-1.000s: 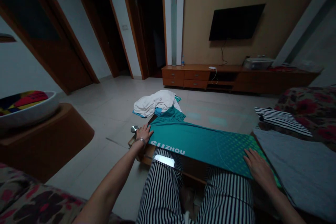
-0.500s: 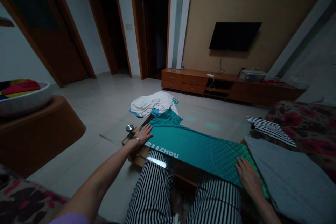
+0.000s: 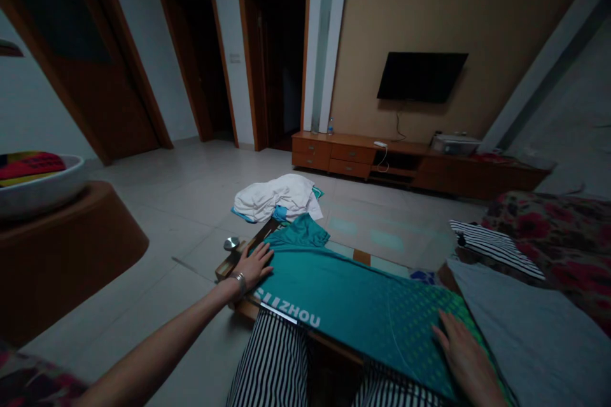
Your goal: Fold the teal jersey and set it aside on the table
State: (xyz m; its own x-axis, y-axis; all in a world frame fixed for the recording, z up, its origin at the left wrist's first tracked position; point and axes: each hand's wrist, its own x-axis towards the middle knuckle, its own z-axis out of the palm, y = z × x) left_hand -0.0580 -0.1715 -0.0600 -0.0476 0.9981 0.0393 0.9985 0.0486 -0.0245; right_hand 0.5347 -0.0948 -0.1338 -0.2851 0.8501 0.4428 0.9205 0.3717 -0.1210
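Crumpled white cloth (image 3: 277,197) with a blue piece under it sits at the far end of the low wooden table (image 3: 224,267), a small round metal knob (image 3: 231,243) near the table's far left corner. Folded striped garment (image 3: 494,240) and flat grey cloth (image 3: 525,324) lie off the table's right end, floral sofa (image 3: 554,235) behind them. Wall-mounted TV (image 3: 421,76) hangs above a long wooden cabinet (image 3: 405,162); white bowl (image 3: 41,187) of coloured cloth on a brown stand (image 3: 71,248), far left.

Single head view, looking forward and down from above the lap: counter (image 3: 248,310) close below, doorways and wall-mounted television (image 3: 421,77) far across the room.
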